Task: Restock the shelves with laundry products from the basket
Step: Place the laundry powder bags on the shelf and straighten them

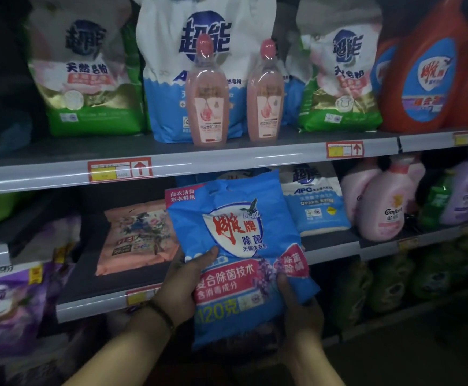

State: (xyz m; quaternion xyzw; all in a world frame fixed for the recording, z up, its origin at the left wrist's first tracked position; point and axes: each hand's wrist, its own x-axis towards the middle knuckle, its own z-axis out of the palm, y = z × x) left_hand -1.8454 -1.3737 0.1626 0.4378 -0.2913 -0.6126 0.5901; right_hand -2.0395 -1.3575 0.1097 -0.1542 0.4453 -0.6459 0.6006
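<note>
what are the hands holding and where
Both hold a blue detergent bag: left hand at its lower left edge, right hand at its lower right.

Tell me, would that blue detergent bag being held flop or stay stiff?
Probably floppy: the blue bag wrinkles where the left hand and right hand grip its lower half. The glossy film may be slippery.

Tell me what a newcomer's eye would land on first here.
First, the blue detergent bag at centre, held upright in front of the shelves, with the left hand gripping its lower left edge and the right hand its lower right. Next, the pink bottles, two of them side by side at the front of the upper shelf, before a large white and blue bag. Orange jugs fill that shelf's right end.
</note>
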